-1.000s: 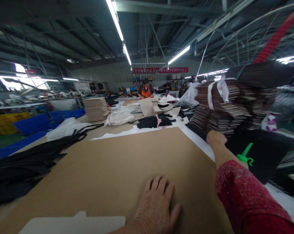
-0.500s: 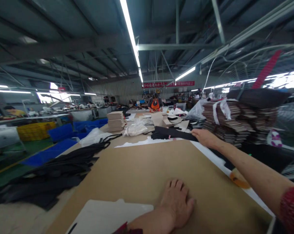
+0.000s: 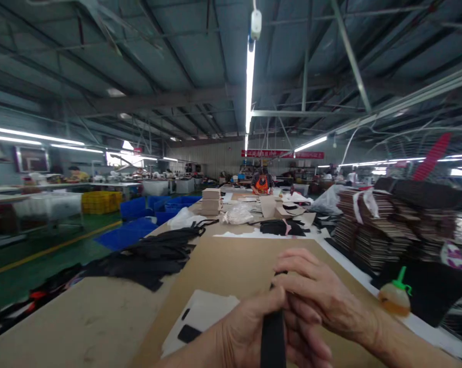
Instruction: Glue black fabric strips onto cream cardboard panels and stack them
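A black strip (image 3: 273, 340) hangs down between my two hands, over a large brown board (image 3: 231, 260). My left hand (image 3: 257, 327) grips the strip, its thumb across the front and its fingers behind. My right hand (image 3: 317, 286) is closed around the strip's upper end, fingers bent over it and touching the left. A white template (image 3: 204, 312) with dark slots lies on the board, partly behind my left forearm. Beyond the board's far edge rests a bundle of black pieces (image 3: 273, 227) with a pink tie.
Black strips (image 3: 146, 255) are heaped at left. A glue bottle with a green nozzle (image 3: 395, 299) stands at right, near tall bundled stacks (image 3: 372, 225). Beige stacked pieces (image 3: 211, 202) and a plastic bag (image 3: 237, 213) lie farther off. A person in orange (image 3: 262, 184) is at the far end.
My right hand has come back from the black bundle, and my left hand has lifted off the board. Both now hold a black strip. The view has tilted upward and shifted left.
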Demonstrator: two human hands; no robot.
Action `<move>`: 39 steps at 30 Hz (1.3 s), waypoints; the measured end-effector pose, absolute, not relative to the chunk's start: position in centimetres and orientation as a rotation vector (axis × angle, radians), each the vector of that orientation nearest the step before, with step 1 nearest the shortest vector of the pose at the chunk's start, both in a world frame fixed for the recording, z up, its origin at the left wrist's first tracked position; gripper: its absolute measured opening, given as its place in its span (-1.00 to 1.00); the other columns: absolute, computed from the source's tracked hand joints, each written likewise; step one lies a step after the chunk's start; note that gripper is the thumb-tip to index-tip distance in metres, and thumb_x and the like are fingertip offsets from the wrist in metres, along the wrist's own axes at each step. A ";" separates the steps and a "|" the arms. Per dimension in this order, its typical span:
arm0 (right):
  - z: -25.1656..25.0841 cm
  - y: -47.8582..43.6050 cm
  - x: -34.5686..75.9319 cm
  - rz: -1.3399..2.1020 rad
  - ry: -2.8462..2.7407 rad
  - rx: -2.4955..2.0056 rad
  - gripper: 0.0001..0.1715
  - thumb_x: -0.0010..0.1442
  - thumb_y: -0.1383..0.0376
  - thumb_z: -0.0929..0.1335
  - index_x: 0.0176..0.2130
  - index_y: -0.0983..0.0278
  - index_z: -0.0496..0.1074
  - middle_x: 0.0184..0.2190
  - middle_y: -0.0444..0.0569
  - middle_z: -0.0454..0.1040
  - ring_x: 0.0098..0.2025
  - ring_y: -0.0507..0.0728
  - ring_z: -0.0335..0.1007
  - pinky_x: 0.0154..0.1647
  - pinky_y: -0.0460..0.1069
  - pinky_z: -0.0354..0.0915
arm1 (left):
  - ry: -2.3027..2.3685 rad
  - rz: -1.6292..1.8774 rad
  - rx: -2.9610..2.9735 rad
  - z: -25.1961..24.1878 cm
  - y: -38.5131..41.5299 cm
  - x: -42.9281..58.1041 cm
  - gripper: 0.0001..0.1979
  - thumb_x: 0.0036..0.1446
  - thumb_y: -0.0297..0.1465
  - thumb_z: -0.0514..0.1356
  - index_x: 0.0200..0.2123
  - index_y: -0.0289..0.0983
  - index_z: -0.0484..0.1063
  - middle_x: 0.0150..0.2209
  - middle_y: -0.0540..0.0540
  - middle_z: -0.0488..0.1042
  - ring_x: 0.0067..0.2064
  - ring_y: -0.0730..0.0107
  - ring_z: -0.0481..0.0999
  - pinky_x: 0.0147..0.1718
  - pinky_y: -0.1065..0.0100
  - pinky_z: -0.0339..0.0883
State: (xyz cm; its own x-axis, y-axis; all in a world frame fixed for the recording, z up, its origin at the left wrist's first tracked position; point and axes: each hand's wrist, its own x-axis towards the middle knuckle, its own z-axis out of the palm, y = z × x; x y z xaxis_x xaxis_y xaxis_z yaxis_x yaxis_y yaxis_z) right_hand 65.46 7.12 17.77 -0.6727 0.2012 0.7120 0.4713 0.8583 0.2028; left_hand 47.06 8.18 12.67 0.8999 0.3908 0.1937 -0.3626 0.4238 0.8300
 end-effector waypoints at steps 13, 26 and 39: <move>13.3 -0.9 58.4 0.605 -1.803 -1.102 -0.47 0.32 0.06 0.23 0.21 0.16 0.32 0.08 0.06 0.49 0.03 0.17 0.48 0.01 0.06 0.44 | 0.463 0.766 1.190 9.5 -1.0 40.0 -0.42 0.10 0.06 0.21 -0.05 -0.31 0.38 -0.57 -0.04 0.50 -0.64 0.51 0.39 -0.59 0.53 0.29; 9.8 -3.2 55.4 0.359 -1.765 -1.072 -0.52 0.26 0.16 0.29 0.15 0.17 0.39 0.05 0.05 0.50 -0.07 0.17 0.52 -0.15 0.01 0.51 | 0.620 0.764 1.103 6.8 -2.5 40.4 -0.30 0.11 0.09 0.18 0.08 -0.36 0.36 -0.51 -0.08 0.51 -0.58 0.43 0.42 -0.51 0.43 0.28; 10.6 -0.4 59.3 0.910 -0.806 -0.961 -0.46 -0.21 0.15 0.61 -0.21 0.18 0.51 -0.33 -0.20 0.51 -0.51 -0.10 0.34 -0.60 -0.30 0.30 | 0.191 0.582 0.922 11.4 -3.1 33.9 -0.15 0.09 0.19 0.07 0.25 -0.27 0.21 0.21 -0.35 0.33 -0.06 0.10 0.55 -0.33 0.39 0.41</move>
